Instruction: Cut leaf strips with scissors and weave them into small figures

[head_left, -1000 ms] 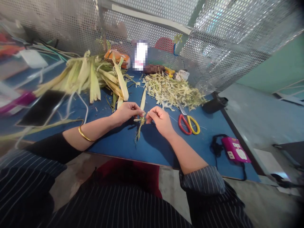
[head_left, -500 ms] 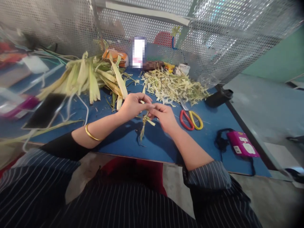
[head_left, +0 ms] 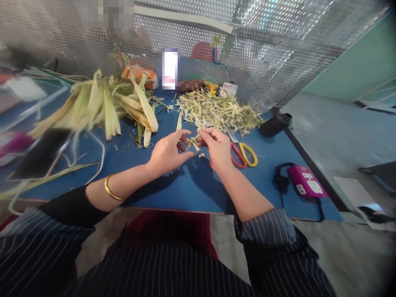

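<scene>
Over the blue table, a small knotted piece of corn husk (head_left: 194, 141) with short pale ends is between my two hands. My right hand (head_left: 218, 149) pinches it between thumb and fingertips. Around its other side curl the fingers of my left hand (head_left: 167, 153), with the thumb stretched out below; part of the grip is hidden. A small pale scrap (head_left: 201, 155) shows just below the fingertips. Scissors (head_left: 244, 153) with one red and one yellow handle lie right of my right hand, blades toward the shredded husk pile (head_left: 216, 111).
Long corn husks (head_left: 108, 111) are heaped at left, beside a dark flat device (head_left: 40, 152) and white cables. A lit phone (head_left: 170, 68) stands at the back against perforated metal. A black cylinder (head_left: 275, 123) and a magenta power strip (head_left: 307, 181) are at right.
My hands have moved apart slightly, and the left thumb has spread away from the fingers. The husk piece, hanging below the fingers before, is now raised between them. The view has shifted a little.
</scene>
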{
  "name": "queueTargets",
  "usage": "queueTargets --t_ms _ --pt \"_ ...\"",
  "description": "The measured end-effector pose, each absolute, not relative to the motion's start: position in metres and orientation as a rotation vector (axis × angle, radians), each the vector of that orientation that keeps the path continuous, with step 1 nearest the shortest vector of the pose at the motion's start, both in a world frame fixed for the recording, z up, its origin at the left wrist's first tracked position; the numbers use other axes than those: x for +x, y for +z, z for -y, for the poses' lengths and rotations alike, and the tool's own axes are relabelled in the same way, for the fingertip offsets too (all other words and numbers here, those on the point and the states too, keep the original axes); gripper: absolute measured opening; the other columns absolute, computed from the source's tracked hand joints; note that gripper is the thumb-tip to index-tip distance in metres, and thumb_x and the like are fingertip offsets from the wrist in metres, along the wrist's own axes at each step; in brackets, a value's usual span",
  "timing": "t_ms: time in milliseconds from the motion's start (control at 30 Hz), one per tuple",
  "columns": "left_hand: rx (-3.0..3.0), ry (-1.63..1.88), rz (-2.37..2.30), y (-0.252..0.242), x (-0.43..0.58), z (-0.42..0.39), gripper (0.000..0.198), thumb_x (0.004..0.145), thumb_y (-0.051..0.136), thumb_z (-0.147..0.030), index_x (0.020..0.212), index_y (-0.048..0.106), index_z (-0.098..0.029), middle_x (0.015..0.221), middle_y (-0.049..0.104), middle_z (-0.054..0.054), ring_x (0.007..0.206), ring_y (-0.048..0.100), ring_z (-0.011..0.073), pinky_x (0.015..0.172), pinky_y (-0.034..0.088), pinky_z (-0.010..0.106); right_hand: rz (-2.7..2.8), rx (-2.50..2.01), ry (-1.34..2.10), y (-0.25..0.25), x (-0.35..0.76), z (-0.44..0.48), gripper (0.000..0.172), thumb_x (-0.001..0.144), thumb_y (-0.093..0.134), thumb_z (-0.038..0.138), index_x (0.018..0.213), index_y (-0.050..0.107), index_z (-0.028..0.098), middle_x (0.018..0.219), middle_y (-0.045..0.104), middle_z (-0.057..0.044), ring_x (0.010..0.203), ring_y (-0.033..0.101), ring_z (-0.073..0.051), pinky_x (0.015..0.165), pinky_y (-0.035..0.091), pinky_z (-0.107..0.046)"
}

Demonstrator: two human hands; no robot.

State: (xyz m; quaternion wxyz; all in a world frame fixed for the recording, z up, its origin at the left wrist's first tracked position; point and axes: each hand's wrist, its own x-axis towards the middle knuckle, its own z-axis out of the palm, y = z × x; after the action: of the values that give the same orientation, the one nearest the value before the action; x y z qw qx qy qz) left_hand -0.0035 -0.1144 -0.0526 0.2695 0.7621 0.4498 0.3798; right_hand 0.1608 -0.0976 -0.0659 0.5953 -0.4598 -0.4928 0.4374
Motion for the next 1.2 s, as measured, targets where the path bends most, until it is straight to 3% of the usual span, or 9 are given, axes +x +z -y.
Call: queueTargets --t_ms 167,333,533,700,1000,1200 --pt "1.805 0.977 -1.203 -0.060 -0.003 0.105 0.027 0.076 0.062 -0.027 0.101 0.066 -0.017 0.076 0.066 0.003 0.062 0.059 0.0125 0.064 0.045 0.026 1.173 -1.093 1.090 -0.062 0.158 0.101 0.015 0.075 0.065 0.033 0.081 0.066 0.019 0.067 0.064 0.002 0.055 0.059 -0.010 0.063 0.052 -0.027" --pt "1.391 0.881 -1.008 -0.060 -0.005 0.100 0.023 0.073 0.067 -0.031 0.085 0.067 -0.013 0.062 0.056 0.000 0.047 0.043 0.0068 0.045 0.031 0.022 1.090 -1.082 1.183 -0.055 0.163 0.101 0.016 0.073 0.066 0.033 0.080 0.066 0.019 0.067 0.062 0.002 0.056 0.059 -0.009 0.060 0.049 -0.024" --pt "1.266 0.883 -1.045 -0.060 -0.006 0.098 0.029 0.070 0.070 -0.041 0.069 0.065 -0.013 0.053 0.045 -0.002 0.044 0.028 0.0047 0.041 0.016 0.025 1.003 -1.025 1.342 -0.056 0.167 0.097 0.017 0.068 0.070 0.031 0.077 0.065 0.018 0.065 0.060 0.003 0.055 0.057 -0.007 0.059 0.047 -0.022" --pt "1.236 0.923 -1.049 -0.059 -0.004 0.099 0.024 0.069 0.070 -0.037 0.065 0.065 -0.014 0.056 0.051 -0.001 0.045 0.029 0.0058 0.043 0.018 0.027 1.033 -1.134 1.227 -0.061 0.169 0.095 0.030 0.068 0.070 0.041 0.090 0.065 0.022 0.080 0.064 0.002 0.060 0.058 -0.008 0.055 0.045 -0.021" --pt "1.234 0.863 -1.106 -0.060 -0.005 0.101 0.024 0.065 0.073 -0.036 0.070 0.069 -0.014 0.055 0.054 -0.001 0.045 0.029 0.0053 0.044 0.018 0.026 1.419 -1.234 0.991 -0.071 0.157 0.102 0.018 0.069 0.070 0.036 0.071 0.065 0.019 0.056 0.059 0.002 0.053 0.055 -0.012 0.056 0.044 -0.026" --pt "1.229 0.829 -0.905 -0.061 -0.008 0.097 0.020 0.068 0.073 -0.032 0.069 0.067 -0.013 0.054 0.051 -0.001 0.045 0.027 0.0043 0.044 0.015 0.025 1.155 -1.125 1.426 -0.067 0.162 0.099 0.020 0.063 0.073 0.033 0.070 0.062 0.017 0.054 0.058 0.004 0.048 0.051 -0.008 0.051 0.040 -0.023"
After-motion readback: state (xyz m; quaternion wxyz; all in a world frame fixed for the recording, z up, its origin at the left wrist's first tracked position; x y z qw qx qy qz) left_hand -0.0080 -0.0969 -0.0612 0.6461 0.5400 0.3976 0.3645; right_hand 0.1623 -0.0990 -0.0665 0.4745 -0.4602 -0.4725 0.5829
